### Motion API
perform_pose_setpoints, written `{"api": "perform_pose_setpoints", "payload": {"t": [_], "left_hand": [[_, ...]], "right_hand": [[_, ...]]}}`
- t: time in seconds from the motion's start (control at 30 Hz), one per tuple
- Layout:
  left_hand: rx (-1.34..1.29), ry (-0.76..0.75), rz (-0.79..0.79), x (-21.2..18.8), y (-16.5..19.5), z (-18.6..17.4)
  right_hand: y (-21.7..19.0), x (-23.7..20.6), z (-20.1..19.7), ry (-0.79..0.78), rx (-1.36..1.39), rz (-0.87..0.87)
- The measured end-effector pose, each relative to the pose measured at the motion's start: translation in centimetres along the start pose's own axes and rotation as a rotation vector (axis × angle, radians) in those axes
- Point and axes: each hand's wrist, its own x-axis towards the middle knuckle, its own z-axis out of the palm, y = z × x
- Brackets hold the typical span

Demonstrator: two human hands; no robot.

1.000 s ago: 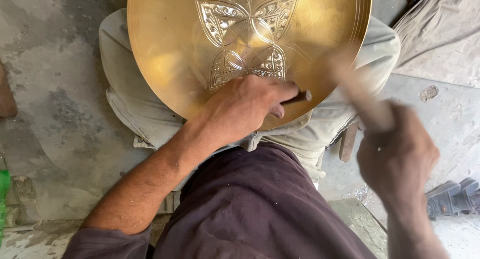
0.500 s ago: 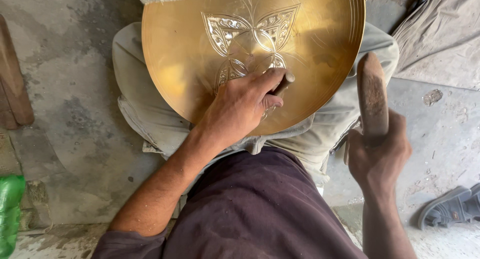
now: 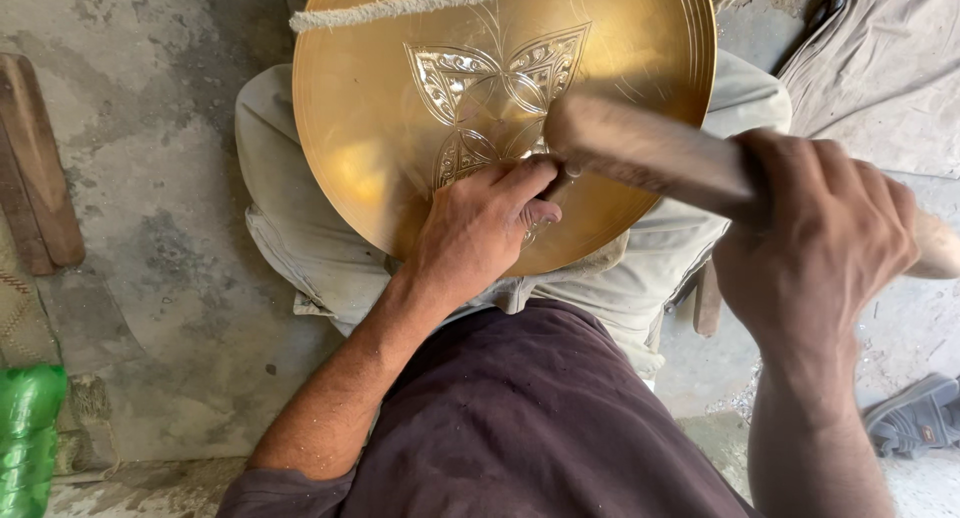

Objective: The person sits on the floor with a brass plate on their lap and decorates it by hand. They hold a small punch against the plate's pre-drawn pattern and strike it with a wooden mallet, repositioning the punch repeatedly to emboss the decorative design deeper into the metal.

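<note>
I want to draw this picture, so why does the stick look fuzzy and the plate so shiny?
Head view: the wooden mallet in the right hand is smeared by motion blur; the brass plate shows a soft bright glare at its lower left; the left hand, holding a chisel, looks sharp.

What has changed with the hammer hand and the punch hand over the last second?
The right hand has swung the wooden mallet from off to the side, inward and down, so its head is now at the top of the metal punch. The left hand kept its grip on the punch, pressed to the engraved brass tray. The tray stays on the lap, and nothing was let go.
</note>
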Motion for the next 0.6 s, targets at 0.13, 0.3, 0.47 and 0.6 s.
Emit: {"api": "perform_pose_setpoints", "payload": {"t": [0.13,0.3,0.47,0.6], "left_hand": [[-0.055,-0.033,-0.071,0.05,0.23,0.05],[-0.099,0.03,-0.043,-0.21,0.67,-0.19],[-0.088,0.044,-0.085,-0.43,0.95,-0.31],[-0.11,0.047,-0.114,-0.74,0.99,0.0]], "right_hand": [[-0.6,0.52,-0.19,-0.097,0.63,0.419],[-0.17,-0.09,-0.35,-0.048,0.394,0.245],[0.36,-0.39,-0.1,-0.128,-0.024,-0.054],[0.36,-0.17,-0.32,-0.15,0.148,0.075]]}}
